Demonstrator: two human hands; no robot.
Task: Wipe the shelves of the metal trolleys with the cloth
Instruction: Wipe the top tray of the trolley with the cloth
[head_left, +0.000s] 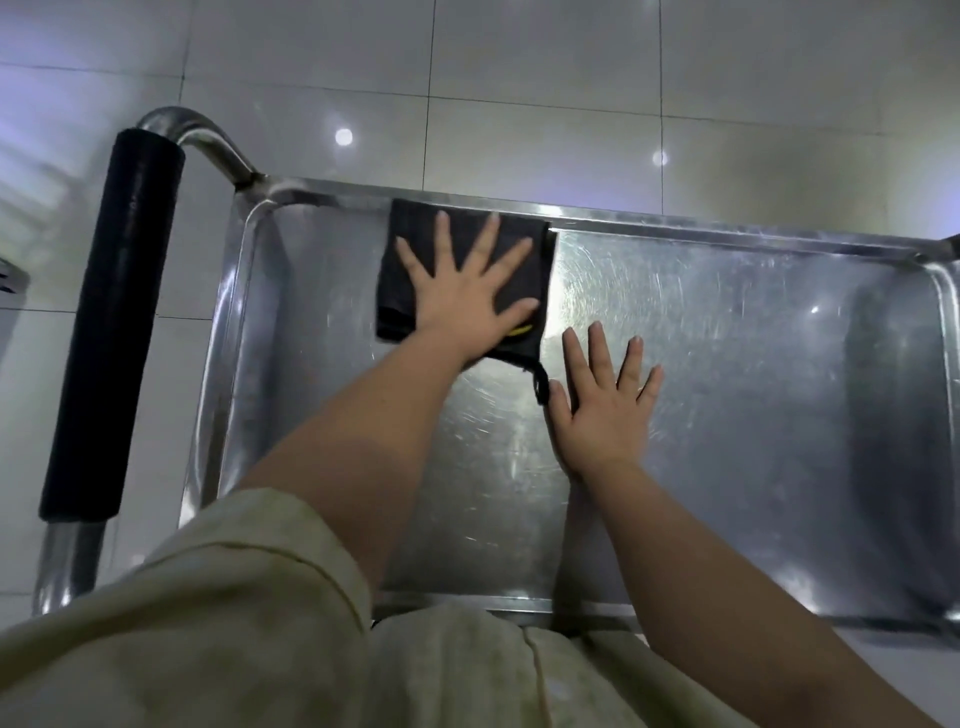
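The folded black cloth (397, 291) sits at eleven o'clock on the scratched steel trolley shelf (727, 364), pinned under the flat, spread left hand (462, 306). The empty right hand (605, 410) lies flat at the cloth's five o'clock, and most of the shelf stretches toward three o'clock.

Dim, bluish light; lamp glare spots on the floor tiles (545, 78); soft blur and bending towards frame edges.

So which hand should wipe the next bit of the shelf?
Left. The left hand presses flat on the cloth near the far rim of the shelf; the right hand rests on bare metal beside it, holding nothing.
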